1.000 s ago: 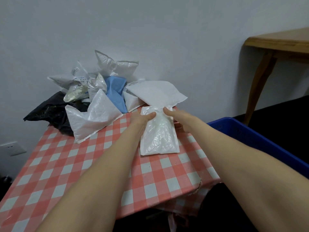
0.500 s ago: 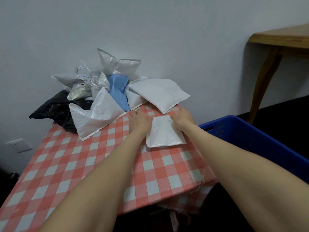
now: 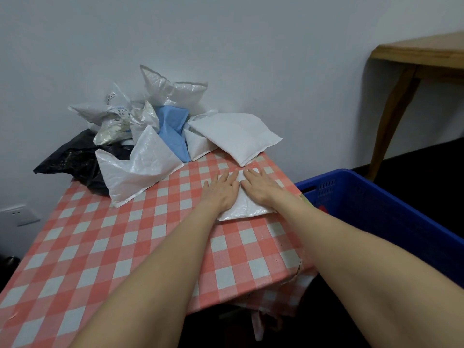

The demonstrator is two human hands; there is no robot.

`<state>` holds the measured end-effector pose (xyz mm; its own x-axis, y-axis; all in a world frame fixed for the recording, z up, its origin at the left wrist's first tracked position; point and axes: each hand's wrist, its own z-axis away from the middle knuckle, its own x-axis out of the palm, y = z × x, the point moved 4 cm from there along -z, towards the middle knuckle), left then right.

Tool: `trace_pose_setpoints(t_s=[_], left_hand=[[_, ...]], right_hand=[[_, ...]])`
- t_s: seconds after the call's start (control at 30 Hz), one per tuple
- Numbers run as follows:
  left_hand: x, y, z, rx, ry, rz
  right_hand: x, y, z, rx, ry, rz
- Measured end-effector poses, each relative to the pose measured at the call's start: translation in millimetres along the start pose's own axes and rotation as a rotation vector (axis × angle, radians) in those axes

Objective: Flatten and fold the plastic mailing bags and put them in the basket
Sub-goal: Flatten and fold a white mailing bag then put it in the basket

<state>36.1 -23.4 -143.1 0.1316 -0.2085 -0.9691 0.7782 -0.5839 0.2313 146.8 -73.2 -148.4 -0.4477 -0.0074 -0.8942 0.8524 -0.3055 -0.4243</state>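
A small folded white mailing bag [image 3: 247, 209] lies flat on the red-and-white checked table [image 3: 130, 234] near its right edge. My left hand [image 3: 222, 190] and my right hand [image 3: 259, 188] press down on it side by side, palms flat and fingers spread, covering most of its upper part. A pile of puffy mailing bags sits at the back of the table: a large white bag [image 3: 234, 136], a blue bag [image 3: 174, 130], another white bag [image 3: 139, 168] and a black bag [image 3: 75, 159]. The blue basket [image 3: 391, 209] stands to the right, below table height.
A grey wall runs close behind the pile. A wooden table [image 3: 421, 55] with a curved leg stands at the far right. A wall socket [image 3: 18, 214] shows at the left. The floor around the basket is dark.
One second ago both hands held the bag's far end up; they folded it toward me into a smaller rectangle. Now both palms lie flat on top of it.
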Motion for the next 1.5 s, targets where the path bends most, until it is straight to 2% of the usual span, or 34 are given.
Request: trace_pose_setpoints(t_s=[0.57, 0.67, 0.77, 0.83, 0.93, 1.07, 1.3, 1.5], left_hand=[[7, -2, -1, -0.023, -0.023, -0.013], [2, -4, 0, -0.028, -0.046, 0.074], [-8, -8, 8, -0.046, 0.071, 0.218], [-11, -6, 15, -0.037, 0.143, 0.224], [-8, 3, 24, 0.004, 0.106, 0.114], [4, 10, 29, 0.015, 0.034, 0.045], [12, 10, 33, 0.017, 0.096, 0.026], [13, 10, 34, 0.019, 0.068, 0.029]], right_hand=[[7, 1, 3, 0.014, 0.021, -0.002], [-1, 2, 2, -0.008, 0.001, -0.123], [-19, 9, 6, 0.005, 0.144, -0.253], [-25, 11, 17, 0.001, 0.22, -0.16], [-16, 8, 32, -0.026, 0.121, 0.031], [2, 6, 47, -0.003, 0.04, 0.141], [11, 10, 46, 0.049, 0.031, 0.199], [11, 10, 46, 0.065, -0.002, 0.215]])
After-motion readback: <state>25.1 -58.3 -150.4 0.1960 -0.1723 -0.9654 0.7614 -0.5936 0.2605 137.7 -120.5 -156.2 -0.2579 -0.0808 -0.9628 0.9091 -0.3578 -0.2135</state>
